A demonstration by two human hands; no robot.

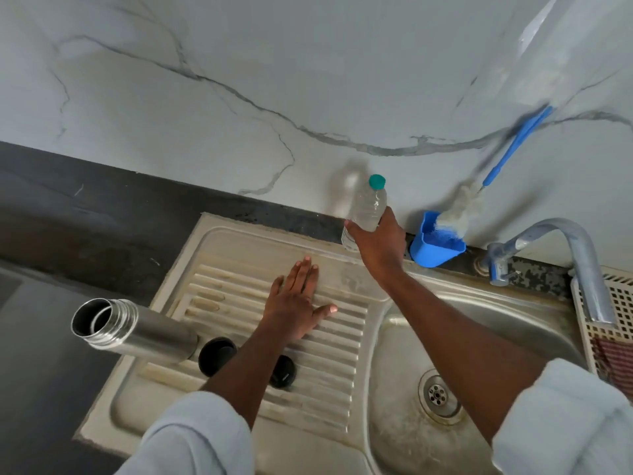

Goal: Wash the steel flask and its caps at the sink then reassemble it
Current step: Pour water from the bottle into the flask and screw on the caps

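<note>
The open steel flask [137, 329] stands uncapped at the left edge of the ribbed drainboard [329, 358]. Beside its base a black cap [216, 354] stands mouth up, and a second black cap [284, 371] lies just right of my left forearm. My left hand [296, 303] lies flat on the drainboard ridges, fingers straight and spread. At the back of the sink my right hand [378, 243] grips a clear plastic bottle [368, 205] with a teal lid, which stands against the marble wall.
A blue holder [436, 250] with a blue-handled bottle brush [455, 214] stands behind the basin [404, 416]. The steel tap [579, 255] arches over the basin's right side. A cream perforated basket [616, 323] sits at the far right. Dark countertop [85, 228] lies to the left.
</note>
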